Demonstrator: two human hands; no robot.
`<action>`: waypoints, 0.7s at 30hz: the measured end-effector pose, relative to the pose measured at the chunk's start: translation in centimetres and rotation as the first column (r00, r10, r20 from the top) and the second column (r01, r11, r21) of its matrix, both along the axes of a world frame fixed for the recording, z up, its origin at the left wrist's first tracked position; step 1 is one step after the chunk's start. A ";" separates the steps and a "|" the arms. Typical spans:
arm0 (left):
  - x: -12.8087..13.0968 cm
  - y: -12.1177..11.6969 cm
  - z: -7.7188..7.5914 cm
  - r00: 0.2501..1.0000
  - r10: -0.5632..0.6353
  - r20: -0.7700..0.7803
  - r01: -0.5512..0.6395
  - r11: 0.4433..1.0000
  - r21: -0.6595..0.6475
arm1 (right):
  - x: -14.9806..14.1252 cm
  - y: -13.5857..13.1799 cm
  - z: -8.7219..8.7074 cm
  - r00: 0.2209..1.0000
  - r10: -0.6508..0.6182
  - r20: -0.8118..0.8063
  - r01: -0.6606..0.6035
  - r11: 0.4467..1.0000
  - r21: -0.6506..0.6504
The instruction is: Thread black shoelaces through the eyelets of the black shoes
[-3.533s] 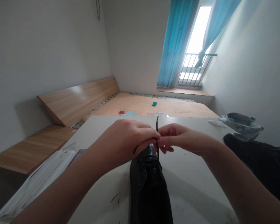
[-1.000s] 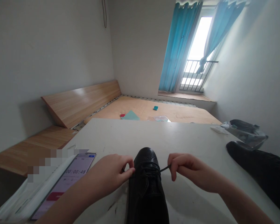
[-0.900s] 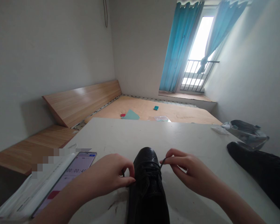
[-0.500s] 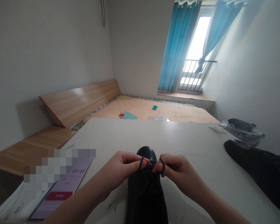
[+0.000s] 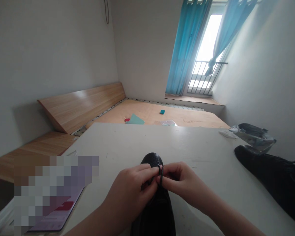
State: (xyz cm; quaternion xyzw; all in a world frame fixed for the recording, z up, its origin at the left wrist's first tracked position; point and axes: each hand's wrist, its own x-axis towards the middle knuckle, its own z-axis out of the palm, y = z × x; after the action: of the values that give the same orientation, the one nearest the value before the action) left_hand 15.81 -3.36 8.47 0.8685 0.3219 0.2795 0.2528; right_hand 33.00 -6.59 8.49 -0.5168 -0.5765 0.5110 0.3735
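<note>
Both hands are clenched on a black shoelace (image 5: 161, 174). The left hand (image 5: 130, 183) and the right hand (image 5: 180, 178) pinch it between fingers and thumbs, meeting over the lacing, with a small loop standing up between them. The fingers hide most of the lace, so how the strands cross is hard to tell. Under the hands, a black leather shoe (image 5: 151, 159) sits with its toe at 12 o'clock on a white table (image 5: 142, 141). A second black shoe (image 5: 263, 180) lies on the table at 3 o'clock, and a clear plastic bag (image 5: 254, 135) and a white packet (image 5: 227, 133) lie toward 2 o'clock. A phone (image 5: 61, 219) at 8 o'clock is mostly blurred out. Beyond the table at 12 o'clock, a wooden bed base (image 5: 177, 114) holds a teal card (image 5: 162, 111) and a pale green sheet (image 5: 135, 120). Blue curtains (image 5: 186, 49) hang at 1 o'clock.
</note>
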 end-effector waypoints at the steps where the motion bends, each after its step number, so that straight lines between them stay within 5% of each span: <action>1: 0.0 0.0 -0.1 1.000 0.000 0.008 0.000 1.000 0.006 | 0.0 0.0 -0.1 1.000 -0.011 -0.018 0.011 1.000 -0.008; 12: 0.1 0.7 -0.3 0.977 -0.065 0.202 0.087 0.991 -0.103 | 0.7 0.4 0.6 0.996 -0.023 -0.089 0.008 0.986 -0.166; 21: -0.4 0.7 0.3 0.997 0.055 0.052 -0.045 0.983 -0.176 | 0.6 0.0 0.1 0.994 -0.052 0.093 0.049 0.998 0.034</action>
State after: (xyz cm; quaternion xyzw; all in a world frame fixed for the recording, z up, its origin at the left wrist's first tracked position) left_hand 15.40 -2.69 8.80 0.8263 0.3595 0.2811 0.3301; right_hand 33.62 -6.57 8.55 -0.5486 -0.5883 0.4673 0.3670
